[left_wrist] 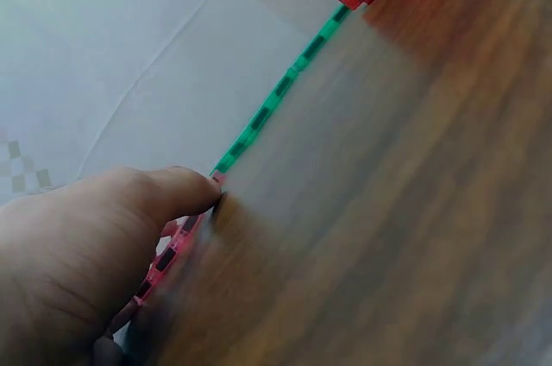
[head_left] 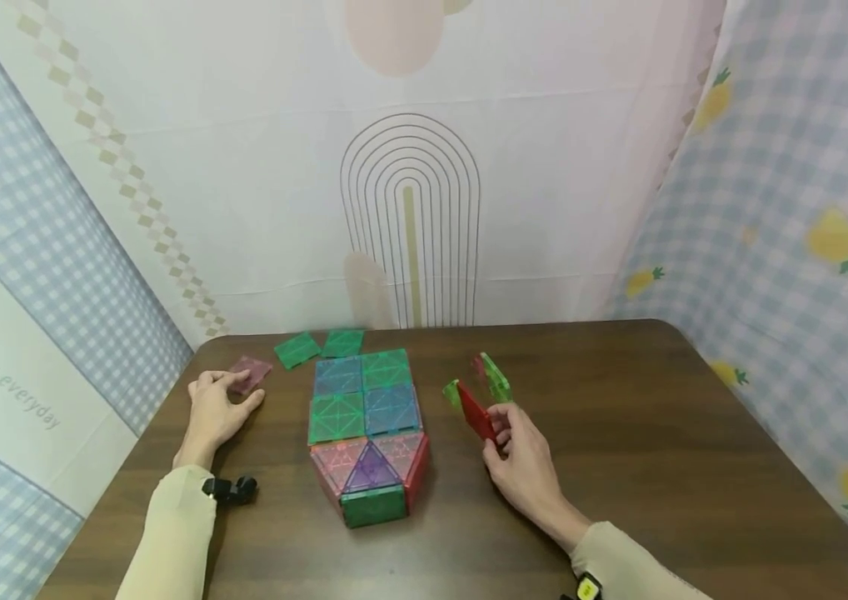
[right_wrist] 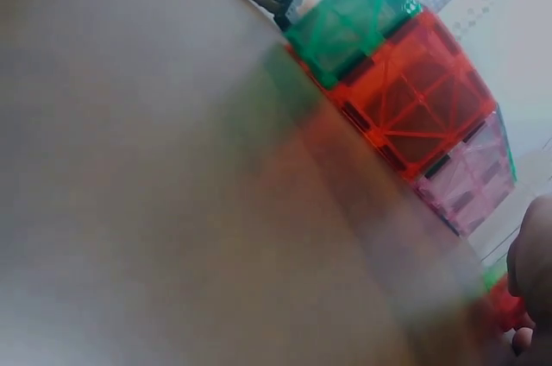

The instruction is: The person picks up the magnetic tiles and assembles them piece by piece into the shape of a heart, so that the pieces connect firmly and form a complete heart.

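Note:
In the head view my left hand (head_left: 217, 412) is at a pink magnetic tile (head_left: 250, 373) lying on the table. Thumb and fingers span that tile's edges in the left wrist view, its edge showing beneath the thumb. My right hand (head_left: 525, 462) pinches a red magnetic tile (head_left: 475, 412) that stands on edge. Close by it are a small light-green tile (head_left: 452, 393) and another upright green tile (head_left: 496, 377) with pink behind it. Between the hands sits a box-like build of magnetic tiles (head_left: 337, 417), topped with green, blue, pink and purple pieces.
Two green tiles (head_left: 296, 350) lie flat behind the build, near the table's back edge. The brown wooden table (head_left: 656, 467) meets a white patterned cloth (head_left: 544, 208) at the back, and checked cloths (head_left: 806, 317) hang at both sides.

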Demonstrator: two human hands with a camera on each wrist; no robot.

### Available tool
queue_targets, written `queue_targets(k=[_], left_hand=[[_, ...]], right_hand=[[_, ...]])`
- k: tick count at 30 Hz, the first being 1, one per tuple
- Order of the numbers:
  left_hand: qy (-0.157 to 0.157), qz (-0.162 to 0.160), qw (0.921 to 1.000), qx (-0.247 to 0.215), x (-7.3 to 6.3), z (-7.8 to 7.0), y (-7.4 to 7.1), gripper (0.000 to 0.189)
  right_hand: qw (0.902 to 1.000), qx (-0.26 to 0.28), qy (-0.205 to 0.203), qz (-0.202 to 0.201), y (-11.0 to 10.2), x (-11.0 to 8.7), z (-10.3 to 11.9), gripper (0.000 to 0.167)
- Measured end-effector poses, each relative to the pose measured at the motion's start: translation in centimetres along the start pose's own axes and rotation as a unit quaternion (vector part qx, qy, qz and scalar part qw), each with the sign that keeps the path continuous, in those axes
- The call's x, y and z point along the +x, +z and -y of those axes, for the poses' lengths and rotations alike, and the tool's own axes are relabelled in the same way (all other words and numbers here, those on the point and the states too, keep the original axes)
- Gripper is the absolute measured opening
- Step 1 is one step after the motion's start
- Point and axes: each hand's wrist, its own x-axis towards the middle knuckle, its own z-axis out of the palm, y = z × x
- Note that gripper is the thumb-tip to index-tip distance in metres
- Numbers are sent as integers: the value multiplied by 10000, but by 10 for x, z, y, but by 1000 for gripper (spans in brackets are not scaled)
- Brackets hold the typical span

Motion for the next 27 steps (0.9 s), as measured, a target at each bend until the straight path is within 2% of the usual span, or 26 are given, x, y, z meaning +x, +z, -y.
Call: queue_targets(k=[3,9,11,16,19,22,24,27], left_hand=[[28,-66,10000,-15,1,3,-2,50],[-73,368,9992,132,1,2,-12,43],[-107,445,9987,239,2,2,-16,48],[-299,518,9977,332,1,0,-24,80],[-383,385,9984,187,-1,-2,-27,90],[-384,63,9992,27,-1,-5,-31,89],[-389,-174,9990,-167,1,-9,-34,86],[-444,-473,9962,-575,6,-22,-40,84]], right_hand=[[10000,25,-49,30,-13,-12,-4,42],[9991,233,-139,324,-51,-29,-22,43],[9980,283,-189,529,-66,-32,-30,42],[9888,625,-505,1255,-100,-33,-55,36],[9756,1116,-683,1761,-114,-33,-66,32],[9614,1448,-860,2177,-121,-31,-71,28],[9538,1549,-998,2372,-123,-31,-73,26],[9477,1596,-1180,2500,-125,-30,-73,27]])
